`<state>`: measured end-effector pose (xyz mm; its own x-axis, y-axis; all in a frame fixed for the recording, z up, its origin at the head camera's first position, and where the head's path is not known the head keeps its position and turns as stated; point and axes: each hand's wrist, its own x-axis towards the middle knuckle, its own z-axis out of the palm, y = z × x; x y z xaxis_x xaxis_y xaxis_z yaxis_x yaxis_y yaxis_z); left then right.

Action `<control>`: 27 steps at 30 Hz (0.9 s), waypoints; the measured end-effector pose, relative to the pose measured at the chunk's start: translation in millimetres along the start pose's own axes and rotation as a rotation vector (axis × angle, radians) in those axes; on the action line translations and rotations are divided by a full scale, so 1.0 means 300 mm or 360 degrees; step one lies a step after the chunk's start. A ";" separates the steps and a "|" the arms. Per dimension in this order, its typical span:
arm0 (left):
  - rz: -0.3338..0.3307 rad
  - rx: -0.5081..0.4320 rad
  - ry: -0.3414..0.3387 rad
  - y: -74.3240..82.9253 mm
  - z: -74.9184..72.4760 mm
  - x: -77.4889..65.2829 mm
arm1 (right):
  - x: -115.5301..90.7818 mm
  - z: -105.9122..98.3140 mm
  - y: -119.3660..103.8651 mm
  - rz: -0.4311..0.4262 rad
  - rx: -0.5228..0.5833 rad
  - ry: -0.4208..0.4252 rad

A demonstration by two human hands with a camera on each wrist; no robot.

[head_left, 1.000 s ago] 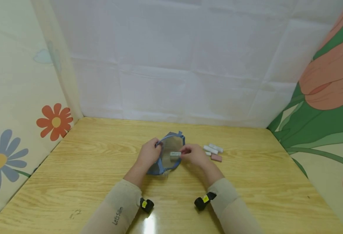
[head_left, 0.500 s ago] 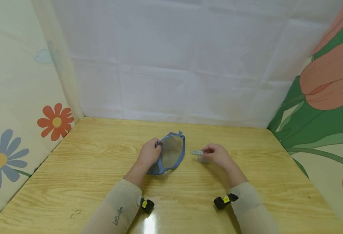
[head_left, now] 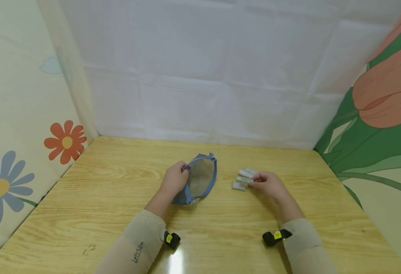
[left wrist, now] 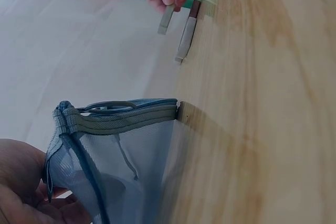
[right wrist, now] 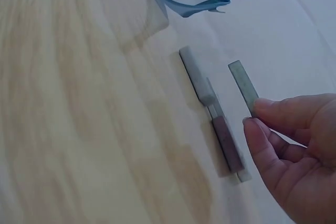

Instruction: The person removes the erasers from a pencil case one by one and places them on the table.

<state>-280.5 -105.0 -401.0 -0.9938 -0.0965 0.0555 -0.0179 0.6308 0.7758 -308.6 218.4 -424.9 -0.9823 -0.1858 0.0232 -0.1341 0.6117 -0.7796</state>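
Observation:
My left hand (head_left: 176, 178) grips the side of a blue-trimmed mesh zipper pouch (head_left: 200, 177), whose mouth stands open toward the right. In the left wrist view the pouch (left wrist: 126, 166) shows see-through sides and a zipper along its top edge. Farther right, my right hand (head_left: 270, 184) pinches one end of a slim pale-green rectangular block (right wrist: 242, 85) between thumb and fingers, above the table. Beneath it lie a grey block (right wrist: 195, 74) and a maroon block (right wrist: 227, 145); the right hand hides the maroon one in the head view.
Two whitish blocks (head_left: 246, 174) lie just behind the held one. The wood-grain table (head_left: 118, 163) meets a white cloth backdrop (head_left: 186, 106) at the rear. Flower-printed panels (head_left: 19, 171) flank it on both sides. A small camera (head_left: 271, 239) is strapped to each wrist.
My right hand has moved right, from the pouch's mouth to over the blocks, still pinching a pale block. A grey block now lies at the group's near left. My left hand has stayed put.

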 end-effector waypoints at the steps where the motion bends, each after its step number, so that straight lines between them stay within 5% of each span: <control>1: 0.0002 0.0001 0.0001 0.001 0.000 0.000 | -0.002 -0.004 0.006 0.0002 -0.0004 0.0010; 19: 0.0049 0.0018 0.0032 -0.010 0.009 0.008 | -0.034 -0.020 0.054 0.0093 0.0180 -0.0024; 27: 0.0032 0.0026 0.0020 -0.002 0.002 0.001 | -0.036 -0.013 0.064 0.0153 0.0046 -0.0012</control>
<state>-280.8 -105.0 -401.8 -0.9925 -0.0930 0.0791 0.0005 0.6450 0.7642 -301.0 235.1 -437.6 -0.9894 -0.1331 -0.0576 -0.0351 0.6048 -0.7956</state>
